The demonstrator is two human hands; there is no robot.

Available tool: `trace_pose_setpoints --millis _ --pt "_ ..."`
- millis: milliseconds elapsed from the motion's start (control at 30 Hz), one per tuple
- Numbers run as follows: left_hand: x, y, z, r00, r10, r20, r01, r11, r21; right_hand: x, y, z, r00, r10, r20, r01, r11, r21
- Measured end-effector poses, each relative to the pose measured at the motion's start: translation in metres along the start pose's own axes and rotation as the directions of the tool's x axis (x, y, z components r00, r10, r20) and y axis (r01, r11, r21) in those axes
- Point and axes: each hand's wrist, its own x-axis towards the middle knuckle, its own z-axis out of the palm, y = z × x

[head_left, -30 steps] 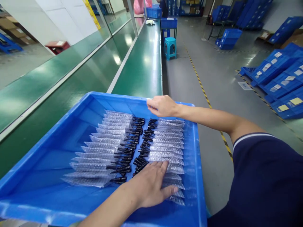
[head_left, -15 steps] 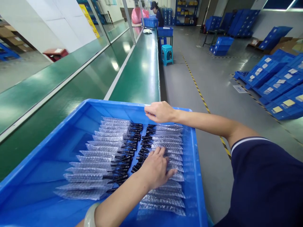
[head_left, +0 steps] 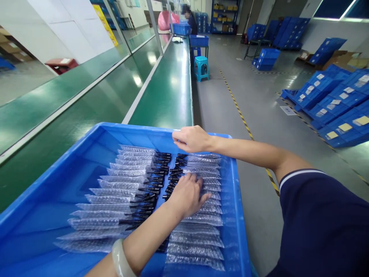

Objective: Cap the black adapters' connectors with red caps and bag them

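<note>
A large blue tray (head_left: 89, 136) lies in front of me on the green conveyor table. It holds two rows of bubble-wrapped parts (head_left: 118, 188) with black tips meeting in the middle. My left hand (head_left: 187, 194) rests flat with fingers spread on the right row of wrapped parts (head_left: 198, 238). My right hand (head_left: 190, 138) is curled over the tray's far rim, fingers closed on it.
Green conveyor belts (head_left: 170, 84) run away ahead. A teal stool (head_left: 201, 67) and a blue bin stand beside the line. A person (head_left: 190, 19) works at the far end. Stacks of blue crates (head_left: 331, 100) line the floor on the right, past a striped floor line.
My left hand has slid away from me along the right row of wrapped parts, uncovering the near ones. My right hand stays on the far rim.
</note>
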Motion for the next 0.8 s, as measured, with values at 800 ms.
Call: trace_pose_setpoints --millis 800 --pt "-0.203 0.005 -0.003 0.72 -0.361 -0.593 0.371 0.922 -0.11 -0.02 0.003 0.03 0.776 -0.38 0.504 0.394 0.915 0.083"
